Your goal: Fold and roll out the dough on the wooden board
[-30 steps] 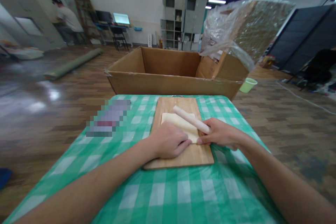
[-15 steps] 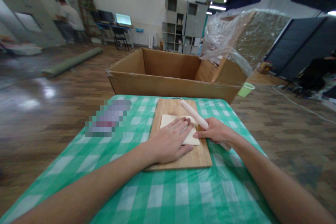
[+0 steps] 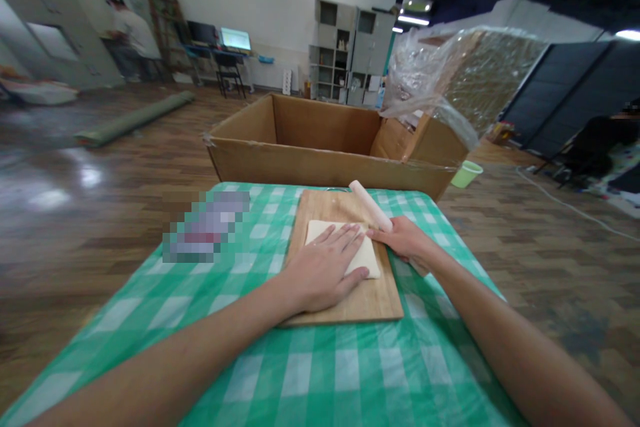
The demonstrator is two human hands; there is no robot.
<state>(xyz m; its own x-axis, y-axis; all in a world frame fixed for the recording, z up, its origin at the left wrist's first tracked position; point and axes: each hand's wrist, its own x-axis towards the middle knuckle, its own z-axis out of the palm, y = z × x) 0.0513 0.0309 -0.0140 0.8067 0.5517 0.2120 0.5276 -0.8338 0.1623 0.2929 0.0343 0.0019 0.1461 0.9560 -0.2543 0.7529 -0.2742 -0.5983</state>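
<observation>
A wooden cutting board [image 3: 375,300] lies on the green checked tablecloth [image 3: 320,373]. A flat pale sheet of dough [image 3: 317,231] rests on the board. My left hand [image 3: 323,270] lies flat on the dough with its fingers stretched out. My right hand [image 3: 406,238] is closed around a pale rolling pin [image 3: 370,205], which points away to the upper left, over the board's right edge beside the dough.
An open cardboard box [image 3: 330,170] stands just behind the table, with a plastic-wrapped bundle [image 3: 465,73] at its right. A blurred-out object [image 3: 207,225] lies left of the board. A light green bucket [image 3: 465,175] and a person [image 3: 125,30] are far behind.
My left hand opened from a curled grip and now lies flat on the dough. My right hand carried the rolling pin off the dough to the board's right edge.
</observation>
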